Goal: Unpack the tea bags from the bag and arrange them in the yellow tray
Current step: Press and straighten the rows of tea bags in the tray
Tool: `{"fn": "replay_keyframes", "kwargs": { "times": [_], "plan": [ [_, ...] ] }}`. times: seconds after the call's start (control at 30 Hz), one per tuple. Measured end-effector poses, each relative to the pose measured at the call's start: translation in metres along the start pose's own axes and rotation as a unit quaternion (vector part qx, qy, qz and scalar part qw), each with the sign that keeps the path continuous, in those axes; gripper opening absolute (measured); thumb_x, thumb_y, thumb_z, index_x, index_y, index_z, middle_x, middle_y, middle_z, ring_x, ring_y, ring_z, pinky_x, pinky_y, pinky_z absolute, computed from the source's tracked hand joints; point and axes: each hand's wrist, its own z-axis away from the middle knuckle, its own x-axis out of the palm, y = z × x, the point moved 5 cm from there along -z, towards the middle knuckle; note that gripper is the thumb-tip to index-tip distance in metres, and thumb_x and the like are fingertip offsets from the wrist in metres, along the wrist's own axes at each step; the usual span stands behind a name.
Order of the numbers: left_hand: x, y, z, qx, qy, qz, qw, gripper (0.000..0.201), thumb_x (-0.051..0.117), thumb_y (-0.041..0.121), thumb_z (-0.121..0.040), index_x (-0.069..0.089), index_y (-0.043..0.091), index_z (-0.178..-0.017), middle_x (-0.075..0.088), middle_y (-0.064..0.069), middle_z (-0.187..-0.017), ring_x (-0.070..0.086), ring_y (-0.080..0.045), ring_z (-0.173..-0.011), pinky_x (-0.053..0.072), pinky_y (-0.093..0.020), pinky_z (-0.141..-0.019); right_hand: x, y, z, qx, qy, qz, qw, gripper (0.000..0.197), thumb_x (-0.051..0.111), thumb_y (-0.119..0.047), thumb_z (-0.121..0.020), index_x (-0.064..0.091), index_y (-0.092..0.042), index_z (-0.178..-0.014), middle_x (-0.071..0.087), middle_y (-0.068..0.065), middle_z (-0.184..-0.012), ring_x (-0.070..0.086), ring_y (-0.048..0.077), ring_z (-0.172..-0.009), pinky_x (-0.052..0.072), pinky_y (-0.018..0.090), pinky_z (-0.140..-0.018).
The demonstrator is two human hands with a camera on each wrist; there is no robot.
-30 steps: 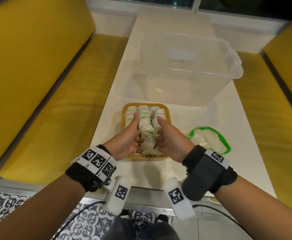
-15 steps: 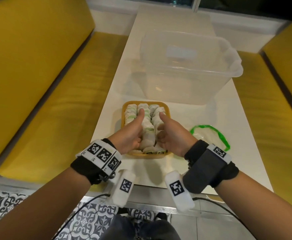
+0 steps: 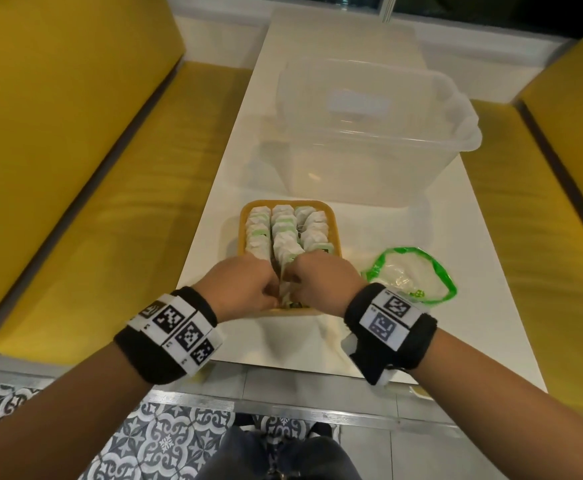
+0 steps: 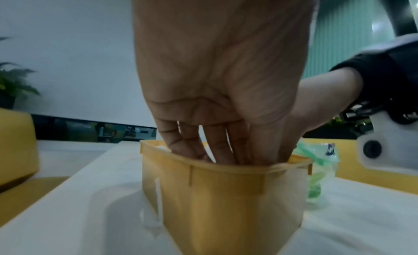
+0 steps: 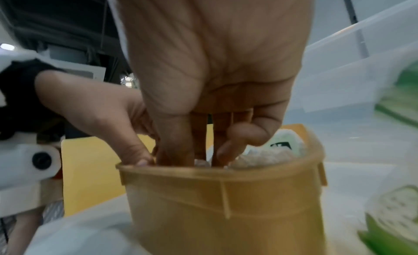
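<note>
The yellow tray (image 3: pixel 242 233) stands on the white table, packed with three rows of white tea bags (image 3: pixel 285 230) with green tags. Both hands are over its near end, side by side and almost touching. My left hand (image 3: pixel 248 289) points its straight fingers (image 4: pixel 217 148) down inside the tray wall (image 4: pixel 226 196). My right hand (image 3: pixel 321 282) does the same in the right wrist view (image 5: pixel 199 151), with the little finger bent, beside tea bags (image 5: pixel 271 153). The rim hides the fingertips. One tea bag (image 3: pixel 285 287) stands between the hands. The clear bag (image 3: pixel 411 275) with a green zip lies right of the tray.
A large clear plastic bin (image 3: pixel 369 133) stands just beyond the tray. Yellow benches (image 3: pixel 75 168) run along both sides of the narrow table (image 3: pixel 439 341). The table's near edge is right under my wrists.
Before, both hands were fists with thumbs stretched along the middle row. They have since turned palms down and pulled back to the tray's near end, fingers dipped in.
</note>
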Motion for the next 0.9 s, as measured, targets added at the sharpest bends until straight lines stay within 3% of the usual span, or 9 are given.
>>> {"fn": "replay_keyframes", "kwargs": {
  "times": [0.07,0.13,0.27,0.4,0.53,0.63,0.73,0.83,0.9],
  "plan": [
    [-0.002,-0.001,-0.001,0.012,0.006,-0.054,0.998,0.019,0.060,0.035,-0.090,0.075,0.024,-0.092,0.069,0.001,-0.083,0.057,-0.018,-0.072,0.043,-0.027,-0.066,0.001,-0.004,-0.006,-0.017,0.005,0.038,0.999,0.019,0.056,-0.020,-0.088,0.069,-0.016,-0.102,0.062,0.006,-0.089,0.063,0.029,-0.086,0.046,0.031,-0.065],
    [-0.008,-0.002,-0.003,0.020,0.032,-0.088,0.995,0.020,0.057,0.035,-0.092,0.074,0.025,-0.089,0.068,0.003,-0.080,0.055,-0.018,-0.073,0.042,-0.030,-0.073,0.000,-0.002,-0.011,-0.011,0.013,0.052,0.998,0.019,0.056,-0.021,-0.089,0.068,-0.016,-0.103,0.064,0.007,-0.092,0.063,0.030,-0.087,0.044,0.031,-0.064],
    [-0.023,-0.011,-0.010,0.010,0.074,-0.133,0.988,0.016,0.058,0.038,-0.092,0.072,0.029,-0.091,0.067,0.008,-0.086,0.056,-0.017,-0.091,0.026,-0.032,-0.077,-0.003,0.005,-0.020,0.009,0.033,0.059,0.998,0.020,0.056,-0.029,-0.091,0.065,-0.018,-0.105,0.063,0.007,-0.096,0.062,0.030,-0.087,0.045,0.032,-0.066],
    [-0.018,-0.014,-0.019,0.006,0.049,-0.170,0.984,0.012,0.061,0.034,-0.089,0.072,0.028,-0.090,0.066,0.008,-0.087,0.054,-0.017,-0.097,0.028,-0.035,-0.079,0.003,0.001,-0.023,-0.011,0.048,0.093,0.994,0.027,0.053,-0.026,-0.091,0.060,-0.011,-0.113,0.065,0.010,-0.095,0.063,0.034,-0.087,0.045,0.032,-0.065],
    [-0.014,-0.016,-0.020,-0.008,0.068,-0.149,0.987,0.009,0.066,0.036,-0.085,0.068,0.028,-0.088,0.065,0.009,-0.088,0.054,-0.016,-0.095,0.028,-0.034,-0.079,-0.002,0.010,-0.020,0.020,0.023,0.056,0.998,0.024,0.060,-0.039,-0.087,0.063,-0.018,-0.097,0.057,0.002,-0.087,0.060,0.027,-0.084,0.043,0.031,-0.065],
    [-0.018,-0.016,-0.013,-0.022,0.101,-0.084,0.991,0.022,0.074,0.045,-0.079,0.065,0.029,-0.092,0.065,0.010,-0.089,0.053,-0.015,-0.094,0.031,-0.032,-0.076,-0.014,0.026,-0.007,0.081,0.039,-0.060,0.994,0.017,0.068,-0.034,-0.084,0.069,-0.017,-0.086,0.063,0.000,-0.081,0.061,0.022,-0.078,0.046,0.030,-0.067],
    [-0.020,-0.013,-0.002,-0.036,0.146,0.022,0.988,0.026,0.076,0.036,-0.080,0.064,0.028,-0.102,0.064,0.009,-0.095,0.055,-0.015,-0.096,0.043,-0.031,-0.079,-0.017,0.043,0.008,0.143,0.093,-0.232,0.958,0.015,0.061,-0.019,-0.088,0.072,-0.011,-0.082,0.070,0.008,-0.079,0.066,0.025,-0.076,0.055,0.036,-0.074],
    [-0.019,-0.006,0.004,-0.060,0.177,0.182,0.965,0.025,0.068,0.025,-0.088,0.064,0.022,-0.113,0.065,0.006,-0.105,0.058,-0.013,-0.101,0.048,-0.029,-0.084,-0.011,0.050,0.021,0.198,0.116,-0.396,0.889,0.019,0.052,-0.011,-0.089,0.068,-0.011,-0.079,0.071,0.018,-0.088,0.067,0.033,-0.087,0.055,0.051,-0.085],
    [-0.016,-0.003,0.004,-0.099,0.160,0.301,0.935,0.030,0.060,0.023,-0.094,0.060,0.017,-0.123,0.063,0.003,-0.113,0.058,-0.011,-0.104,0.045,-0.024,-0.087,-0.006,0.046,0.026,0.229,0.113,-0.489,0.834,0.024,0.050,-0.005,-0.091,0.065,-0.017,-0.076,0.068,0.026,-0.100,0.065,0.030,-0.088,0.052,0.051,-0.091]
  ]
}}
